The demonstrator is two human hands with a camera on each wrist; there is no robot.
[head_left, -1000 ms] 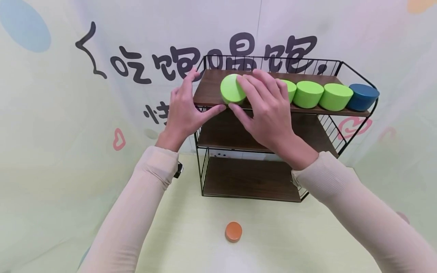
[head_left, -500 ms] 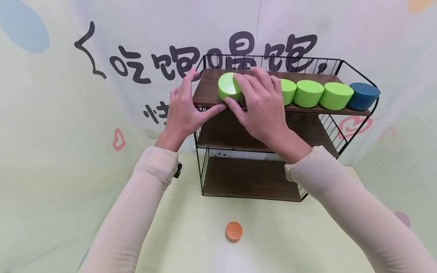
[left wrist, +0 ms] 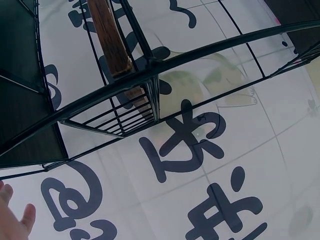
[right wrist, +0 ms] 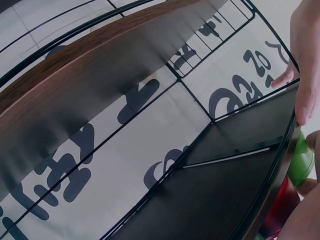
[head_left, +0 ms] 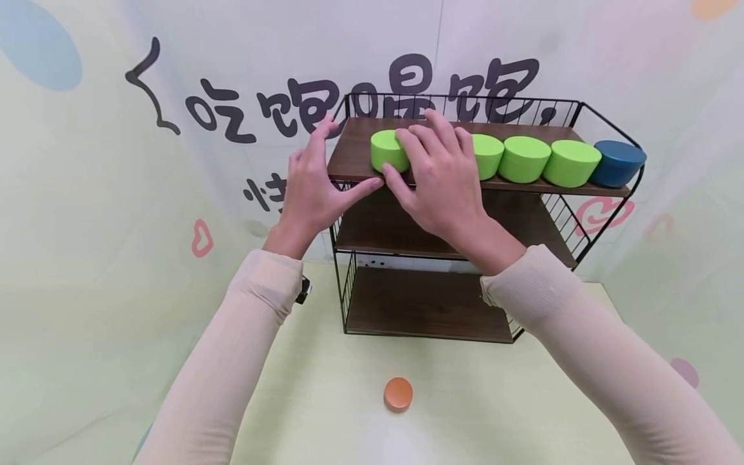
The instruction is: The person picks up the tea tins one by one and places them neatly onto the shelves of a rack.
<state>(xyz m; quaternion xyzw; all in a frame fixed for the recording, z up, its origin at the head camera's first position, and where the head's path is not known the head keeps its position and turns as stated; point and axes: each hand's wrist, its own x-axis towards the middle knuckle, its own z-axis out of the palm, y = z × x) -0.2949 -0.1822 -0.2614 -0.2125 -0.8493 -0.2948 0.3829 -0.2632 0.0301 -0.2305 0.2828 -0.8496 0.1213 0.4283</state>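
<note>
Tilted a second ago, green tin (head_left: 386,150) is now sitting flat on top shelf (head_left: 354,161), my right hand (head_left: 442,184) gripping it; left hand (head_left: 310,187) fingers spread, thumb touching the shelf edge. Four tins (head_left: 526,158) crowding rightward.

Head view: looks forward and slightly down from above both forearms, mid distance — takes in the whole black wire rack with three dark wooden shelves (head_left: 407,303). Left wrist view: very near, tilted up past the rack's left end frame (left wrist: 125,100) toward the lettered backdrop (left wrist: 210,165). Right wrist view: very near, under the top shelf board (right wrist: 100,85). All three share the rack's left end and the backdrop — nothing else.
</note>
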